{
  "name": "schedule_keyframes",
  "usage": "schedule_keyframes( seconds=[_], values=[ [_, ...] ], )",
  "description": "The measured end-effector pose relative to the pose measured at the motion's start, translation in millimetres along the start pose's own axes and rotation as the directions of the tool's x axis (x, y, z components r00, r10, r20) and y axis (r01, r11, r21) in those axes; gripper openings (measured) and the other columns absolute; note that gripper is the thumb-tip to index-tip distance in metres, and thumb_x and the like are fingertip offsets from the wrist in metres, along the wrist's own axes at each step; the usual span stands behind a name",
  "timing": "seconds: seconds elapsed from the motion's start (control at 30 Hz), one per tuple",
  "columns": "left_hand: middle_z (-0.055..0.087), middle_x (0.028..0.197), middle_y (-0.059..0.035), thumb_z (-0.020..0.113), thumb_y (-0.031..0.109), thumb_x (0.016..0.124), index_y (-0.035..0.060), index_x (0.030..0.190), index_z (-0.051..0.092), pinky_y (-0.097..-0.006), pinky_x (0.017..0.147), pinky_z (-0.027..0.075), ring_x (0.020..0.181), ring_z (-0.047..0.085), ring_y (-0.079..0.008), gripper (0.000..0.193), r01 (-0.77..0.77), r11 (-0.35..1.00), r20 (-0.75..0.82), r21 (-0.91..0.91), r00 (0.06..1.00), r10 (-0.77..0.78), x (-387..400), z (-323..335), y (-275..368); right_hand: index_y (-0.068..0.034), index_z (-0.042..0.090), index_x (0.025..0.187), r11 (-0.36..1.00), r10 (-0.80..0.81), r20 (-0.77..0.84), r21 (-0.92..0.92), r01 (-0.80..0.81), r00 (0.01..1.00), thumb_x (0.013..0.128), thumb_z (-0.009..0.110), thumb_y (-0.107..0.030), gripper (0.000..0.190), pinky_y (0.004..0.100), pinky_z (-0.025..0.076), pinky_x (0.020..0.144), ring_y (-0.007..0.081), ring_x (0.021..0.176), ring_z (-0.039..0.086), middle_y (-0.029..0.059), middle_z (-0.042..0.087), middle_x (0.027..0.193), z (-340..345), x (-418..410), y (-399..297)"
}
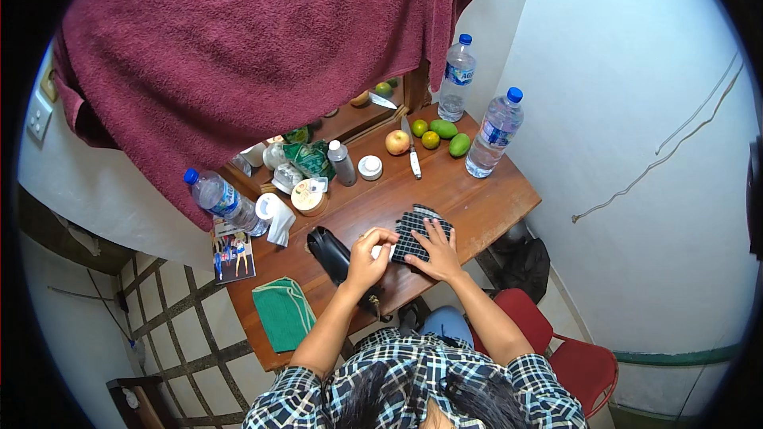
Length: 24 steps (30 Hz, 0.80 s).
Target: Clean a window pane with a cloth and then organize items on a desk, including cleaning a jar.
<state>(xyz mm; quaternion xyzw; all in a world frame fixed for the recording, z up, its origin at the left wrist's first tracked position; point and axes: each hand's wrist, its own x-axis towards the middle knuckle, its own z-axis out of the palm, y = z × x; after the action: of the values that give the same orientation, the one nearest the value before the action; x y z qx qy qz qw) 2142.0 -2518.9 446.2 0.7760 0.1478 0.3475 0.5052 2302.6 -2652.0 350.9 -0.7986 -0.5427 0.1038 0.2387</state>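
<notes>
A black-and-white checked cloth (411, 241), folded into a thick pad, lies on the wooden table in front of me. My right hand (439, 254) rests flat on its right side with the fingers spread. At the cloth's left edge is my left hand (368, 257), its fingers curled and thumb near the index finger. Something small and white shows under those fingertips; whether they pinch it or the cloth's edge cannot be made out. Just left of this hand lies a black case (326, 253), partly hidden by my left wrist. A folded green cloth (283, 314) lies near the table's left end.
On the wooden table (453, 202) stand water bottles (493, 134), a tissue roll (274, 214), a round tub (309, 198) and a white jar (370, 167). A knife (413, 158) lies beside an apple (397, 142) and green fruit (443, 129). A maroon towel (268, 53) hangs over the mirror.
</notes>
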Motion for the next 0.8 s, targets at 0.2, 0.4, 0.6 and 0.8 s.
schedule_keyframes(
  seconds=[0.2, 0.4, 0.6, 0.8],
  values=[
    [0.07, 0.093, -0.0138, 0.056, -0.007, 0.082, -0.0034, 0.089, 0.066, -0.0333, 0.084, 0.052, 0.09, 0.068, -0.0248, 0.012, 0.164, 0.984, -0.089, 0.069, 0.984, -0.157, 6, 16, -10, 0.0, 0.058, 0.123, 0.908, 0.201, -0.539, 0.417, 0.052, 0.818, 0.087, 0.071, -0.017, 0.042, 0.0397, 0.043, 0.101, 0.0315, 0.119, 0.055, 0.0163, 0.06, 0.126, -32, 46, 63],
    [0.07, 0.093, -0.0138, 0.058, -0.006, 0.083, -0.0023, 0.091, 0.067, -0.0328, 0.082, 0.052, 0.089, 0.068, -0.0243, 0.013, 0.232, 0.941, -0.225, 0.246, 0.958, -0.177, 53, 48, 24, 0.0, 0.031, 0.144, 0.851, 0.455, -0.678, 0.522, -0.059, 0.577, 0.073, 0.085, -0.018, 0.09, 0.0472, 0.04, 0.101, 0.0373, 0.125, 0.044, 0.0214, 0.041, 0.137, -91, 103, 182],
    [0.07, 0.098, -0.0147, 0.058, -0.003, 0.084, -0.0019, 0.094, 0.066, -0.0353, 0.083, 0.052, 0.091, 0.068, -0.0282, 0.013, 0.242, 0.921, -0.235, 0.305, 0.956, -0.174, 104, 124, 43, 0.001, 0.027, 0.147, 0.88, 0.302, -0.703, 0.465, 0.096, 0.644, 0.072, 0.086, -0.019, 0.097, 0.0469, 0.034, 0.112, 0.0376, 0.13, 0.042, 0.0221, 0.04, 0.137, -125, 133, 230],
    [0.069, 0.099, -0.0154, 0.059, -0.001, 0.083, -0.0014, 0.092, 0.066, -0.0395, 0.088, 0.05, 0.095, 0.067, -0.033, 0.012, 0.264, 0.887, -0.277, 0.378, 0.947, -0.164, 115, 164, 55, 0.001, 0.038, 0.14, 0.808, 0.45, -0.514, 0.583, -0.088, 0.73, 0.082, 0.075, -0.015, 0.071, 0.04, 0.045, 0.094, 0.0302, 0.112, 0.05, 0.0185, 0.044, 0.131, -96, 52, 230]
  ],
)
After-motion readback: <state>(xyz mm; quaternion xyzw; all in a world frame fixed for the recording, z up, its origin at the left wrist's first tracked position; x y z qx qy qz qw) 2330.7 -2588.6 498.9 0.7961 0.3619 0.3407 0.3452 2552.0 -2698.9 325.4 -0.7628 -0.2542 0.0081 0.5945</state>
